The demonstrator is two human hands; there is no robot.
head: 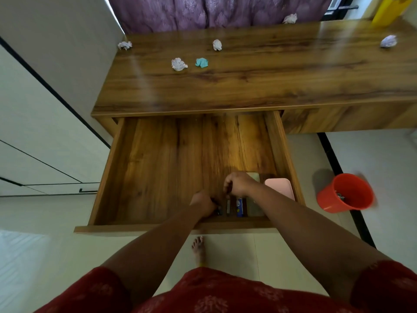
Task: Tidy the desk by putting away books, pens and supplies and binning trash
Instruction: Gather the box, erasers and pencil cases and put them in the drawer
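Down in the open drawer (pixel 158 168), at its near edge, both hands are working side by side. Starting at the left, the left hand (pixel 203 203) is reaching into the drawer's front strip with its fingers curled; its grip is closing on something small and dark, possibly a pen (pixel 216 203), though the blur makes that hard to confirm. Just right of that grip, a slim grey pen-like item (pixel 228 207) and a blue-and-white supply packet (pixel 239 207) are lying lengthwise on the drawer floor. Above them, the right hand (pixel 238 184) is hovering with fingers bent downward, and whether its grip is holding anything cannot be told. Right of that hand, a pale green item (pixel 253 176) is peeking out, and a pink case (pixel 281 188) is sitting against the drawer's right wall.

Well beyond both grips, the worktop (pixel 270 82) is carrying crumpled paper balls: one at the far left corner (pixel 124 45), one white (pixel 179 64) beside a teal one (pixel 201 62), another farther back (pixel 217 44), one by the curtain (pixel 290 18) and one at the right (pixel 388 41). Farther right of the hands, a red bin (pixel 345 192) is standing on the floor.
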